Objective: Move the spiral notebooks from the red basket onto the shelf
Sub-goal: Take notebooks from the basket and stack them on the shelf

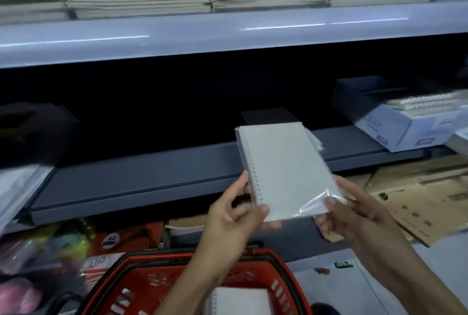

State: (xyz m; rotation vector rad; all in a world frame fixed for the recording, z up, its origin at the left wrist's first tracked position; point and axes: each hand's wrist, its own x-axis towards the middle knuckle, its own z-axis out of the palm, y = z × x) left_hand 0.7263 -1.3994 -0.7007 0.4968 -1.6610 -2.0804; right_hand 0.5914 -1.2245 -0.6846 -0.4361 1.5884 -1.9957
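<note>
A wrapped notebook (283, 170) is held up in front of the dark shelf (141, 183), above the red basket (157, 279). The left hand (233, 216) pinches its spiral corner; the right hand (354, 213) grips the other lower corner. Another notebook (240, 299) lies in the basket.

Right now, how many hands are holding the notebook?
2: left hand grips the white plastic-wrapped spiral notebook's binding corner; right hand holds its other bottom corner.
</note>
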